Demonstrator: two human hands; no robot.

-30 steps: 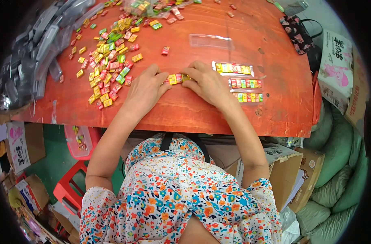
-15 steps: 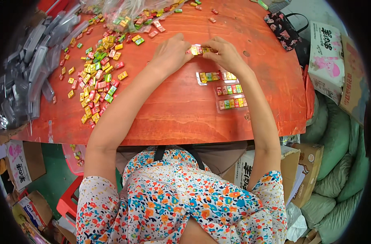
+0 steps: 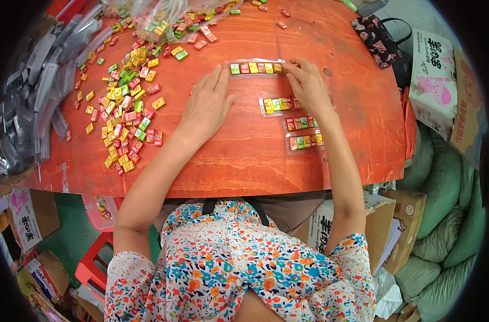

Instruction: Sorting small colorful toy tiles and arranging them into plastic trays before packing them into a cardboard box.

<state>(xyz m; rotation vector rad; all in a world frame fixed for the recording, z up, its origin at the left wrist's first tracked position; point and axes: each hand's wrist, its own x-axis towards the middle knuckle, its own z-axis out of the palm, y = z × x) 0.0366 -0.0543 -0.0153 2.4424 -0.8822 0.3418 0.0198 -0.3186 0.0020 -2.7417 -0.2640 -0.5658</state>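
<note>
The left hand (image 3: 208, 104) has slid back and down to the left since half a second ago, letting go of the sweets row, and the row now sits in view in its clear tray (image 3: 255, 60)! Left fingers are long, straight and empty, aimed away from the body, tips just beside the tray's left end; palm down, thumb stuck out to the right. The forearm slants up and inward from the counter (image 3: 228, 174) edge.

Over to the right hand (image 3: 311, 88): it comes in from the right, wrist bent, fingers curling leftward to the tray's right end, thumb lower than the index finger. Whether they pinch the rim, I cannot tell. Between the two hands lies the row of small wrapped sweets (image 3: 256, 68), green, red and yellow, side by side. Nearer the body, three filled trays (image 3: 276, 104) are stepped beside and partly behind the right forearm. The loose pile (image 3: 123, 110) spreads out on the left.
</note>
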